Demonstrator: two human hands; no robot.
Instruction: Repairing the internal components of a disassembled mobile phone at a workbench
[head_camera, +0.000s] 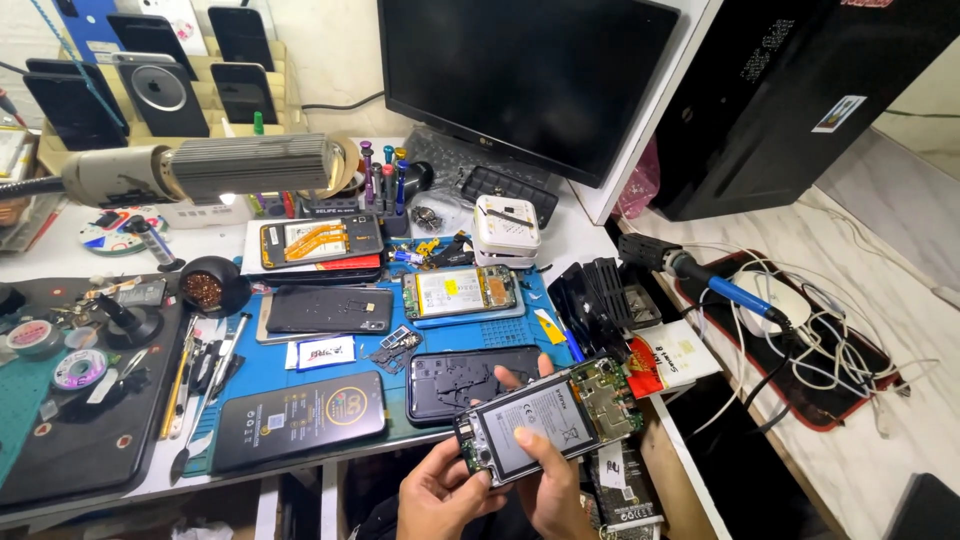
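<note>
Between both hands (500, 485), the opened phone (548, 415) sits gripped above the blue mat (300, 372).

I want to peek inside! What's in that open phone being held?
Inside the open phone a big grey battery fills the middle, with a circuit board at one end. Parts beneath the battery are hidden, as is whatever the thumbs cover.

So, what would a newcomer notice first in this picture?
First, the opened phone with its battery showing, held low in the middle by the left hand and right hand. Behind it, more opened phones lie on a blue mat, and a dark monitor stands at the back.
</note>
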